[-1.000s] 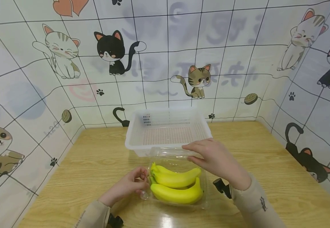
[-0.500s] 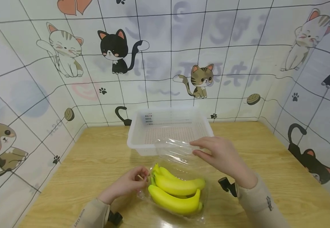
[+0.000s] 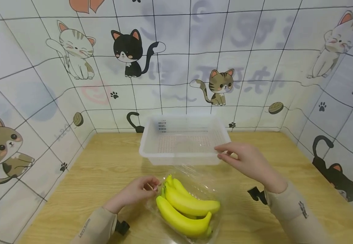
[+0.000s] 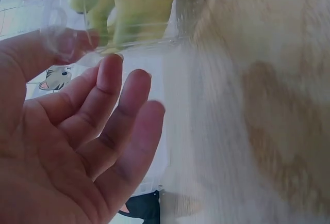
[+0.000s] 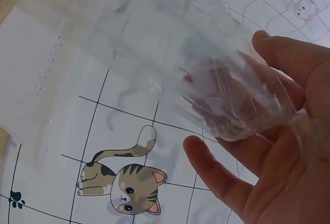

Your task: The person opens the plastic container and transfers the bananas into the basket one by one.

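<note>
**Hand and Container Positions: Clear Container with Bananas**

The left hand (image 3: 136,191) is at the left corner of the clear container (image 3: 206,190). Its thumb and index finger pinch the container edge; in the left wrist view, the other fingers extend below that edge. The container sits on the wood-grain table (image 3: 115,162), turned at an angle. The yellow bananas (image 3: 191,203) lie inside it, stem ends toward the left hand.

The white basket (image 3: 158,159) stands just behind the container, near the cat-print wall (image 3: 176,44). The transparent lid (image 5: 154,53) is raised. The right hand (image 3: 247,161) is at its edge: fingers show through the plastic, and the thumb is spread from the little finger. Whether the thumb clamps the lid cannot be determined.
</note>
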Action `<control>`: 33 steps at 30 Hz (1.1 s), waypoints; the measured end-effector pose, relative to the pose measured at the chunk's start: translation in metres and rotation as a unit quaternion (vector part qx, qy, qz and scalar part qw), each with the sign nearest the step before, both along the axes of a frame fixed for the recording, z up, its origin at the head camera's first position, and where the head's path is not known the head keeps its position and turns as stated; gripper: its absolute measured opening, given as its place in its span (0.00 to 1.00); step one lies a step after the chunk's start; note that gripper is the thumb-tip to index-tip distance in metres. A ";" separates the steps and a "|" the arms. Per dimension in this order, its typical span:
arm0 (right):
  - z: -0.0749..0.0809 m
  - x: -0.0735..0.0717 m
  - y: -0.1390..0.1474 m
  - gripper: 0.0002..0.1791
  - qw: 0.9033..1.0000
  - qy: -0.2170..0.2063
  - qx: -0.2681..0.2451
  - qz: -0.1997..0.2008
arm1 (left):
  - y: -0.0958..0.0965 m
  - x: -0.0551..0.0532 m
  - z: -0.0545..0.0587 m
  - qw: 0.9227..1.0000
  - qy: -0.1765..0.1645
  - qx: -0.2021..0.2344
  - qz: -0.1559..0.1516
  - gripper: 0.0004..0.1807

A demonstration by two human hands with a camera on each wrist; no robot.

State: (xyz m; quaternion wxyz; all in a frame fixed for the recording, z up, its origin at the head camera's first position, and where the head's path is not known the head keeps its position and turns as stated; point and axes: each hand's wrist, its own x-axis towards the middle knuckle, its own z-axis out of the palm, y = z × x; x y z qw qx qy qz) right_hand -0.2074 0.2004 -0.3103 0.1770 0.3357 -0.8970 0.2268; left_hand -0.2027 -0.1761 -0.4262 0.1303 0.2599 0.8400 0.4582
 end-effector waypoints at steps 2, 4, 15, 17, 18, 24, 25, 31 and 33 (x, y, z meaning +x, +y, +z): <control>-0.002 -0.001 0.004 0.12 1.000 -0.002 0.002 -0.005 | -0.001 -0.001 0.000 1.000 0.011 -0.008 0.004 0.12; -0.003 0.000 0.008 0.12 1.000 -0.005 0.002 -0.008 | -0.003 -0.002 0.000 1.000 0.022 -0.016 0.011 0.13; -0.021 0.010 0.030 0.09 0.998 -0.030 -0.013 -0.045 | 0.000 -0.007 -0.003 0.996 0.074 -0.022 0.034 0.15; -0.025 0.012 0.034 0.08 0.998 -0.038 -0.018 -0.048 | 0.002 -0.008 -0.004 0.996 0.079 -0.022 0.038 0.15; -0.026 0.014 0.036 0.08 0.998 -0.043 -0.020 -0.050 | 0.003 -0.009 -0.004 0.996 0.081 -0.023 0.040 0.15; -0.034 0.021 0.044 0.07 0.995 -0.073 -0.021 -0.071 | 0.006 -0.012 -0.006 0.993 0.099 -0.035 0.057 0.14; -0.035 0.023 0.046 0.07 0.994 -0.076 -0.020 -0.073 | 0.006 -0.013 -0.006 0.992 0.106 -0.035 0.060 0.13; -0.044 0.032 0.053 0.09 0.992 -0.097 -0.009 -0.075 | 0.010 -0.017 -0.006 0.988 0.134 -0.037 0.072 0.13; -0.046 0.035 0.055 0.08 0.990 -0.114 -0.004 -0.077 | 0.011 -0.018 -0.005 0.987 0.135 -0.039 0.074 0.14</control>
